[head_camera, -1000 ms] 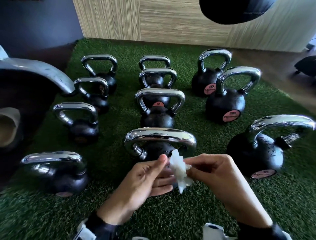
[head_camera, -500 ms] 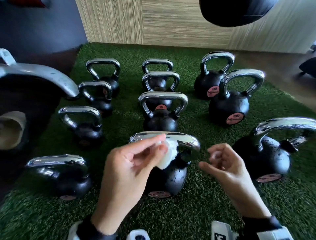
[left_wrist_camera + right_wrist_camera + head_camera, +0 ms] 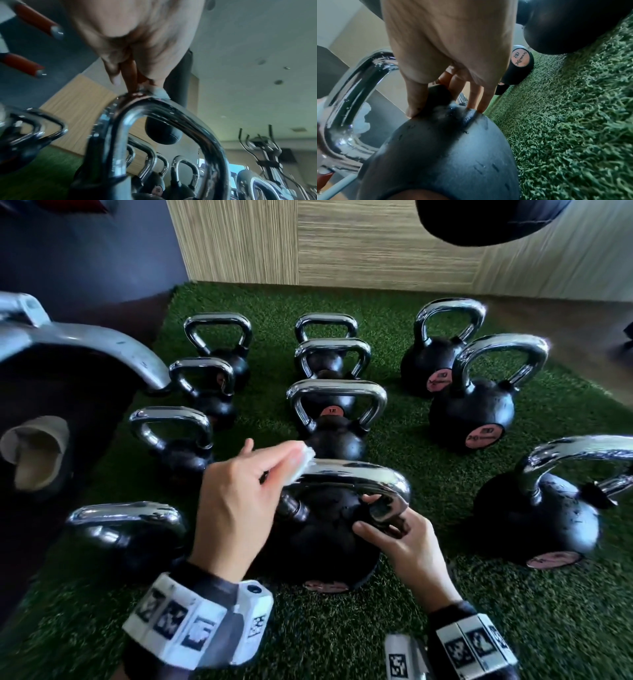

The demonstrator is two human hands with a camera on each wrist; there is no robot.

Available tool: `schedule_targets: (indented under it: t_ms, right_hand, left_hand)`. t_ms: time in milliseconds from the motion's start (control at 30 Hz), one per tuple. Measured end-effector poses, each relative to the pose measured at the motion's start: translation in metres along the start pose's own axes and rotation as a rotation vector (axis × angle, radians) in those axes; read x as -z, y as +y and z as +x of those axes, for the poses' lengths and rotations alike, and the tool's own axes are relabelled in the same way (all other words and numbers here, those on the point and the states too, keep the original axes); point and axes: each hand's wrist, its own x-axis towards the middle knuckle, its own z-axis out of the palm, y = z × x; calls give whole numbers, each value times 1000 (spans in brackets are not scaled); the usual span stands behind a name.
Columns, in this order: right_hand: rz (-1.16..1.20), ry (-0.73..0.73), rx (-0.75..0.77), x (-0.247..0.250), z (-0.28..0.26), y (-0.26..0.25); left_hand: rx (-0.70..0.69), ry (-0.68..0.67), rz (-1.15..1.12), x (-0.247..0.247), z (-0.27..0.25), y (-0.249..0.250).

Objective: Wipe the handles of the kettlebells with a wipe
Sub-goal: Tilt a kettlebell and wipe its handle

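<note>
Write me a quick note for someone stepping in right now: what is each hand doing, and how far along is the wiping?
Left hand pinches the wipe against the top left of the nearest kettlebell's chrome handle.
Right hand steadies that kettlebell, fingers at the handle's right base.
Done: wipe is on this handle.
Left: finish this handle. The other kettlebells stand in rows on the turf; whether any are already wiped, I cannot tell.

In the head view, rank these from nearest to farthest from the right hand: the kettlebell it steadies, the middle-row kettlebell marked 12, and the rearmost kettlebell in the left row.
Measured from the right hand:
1. The front middle kettlebell, touching: fingers rest at its handle's right end.
2. The kettlebell marked 12, directly behind it.
3. The rear left kettlebell, far back on the left.
</note>
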Motion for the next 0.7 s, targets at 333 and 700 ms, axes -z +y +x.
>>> schedule_targets:
  t_ms: [333, 700]
  right_hand:
    - [50, -21, -10, 0, 0, 0]
    - [-79, 31, 12, 1, -3, 2]
  left_hand:
    - [226, 121, -160, -5, -30, -41]
    - [601, 231, -311, -55, -82, -64]
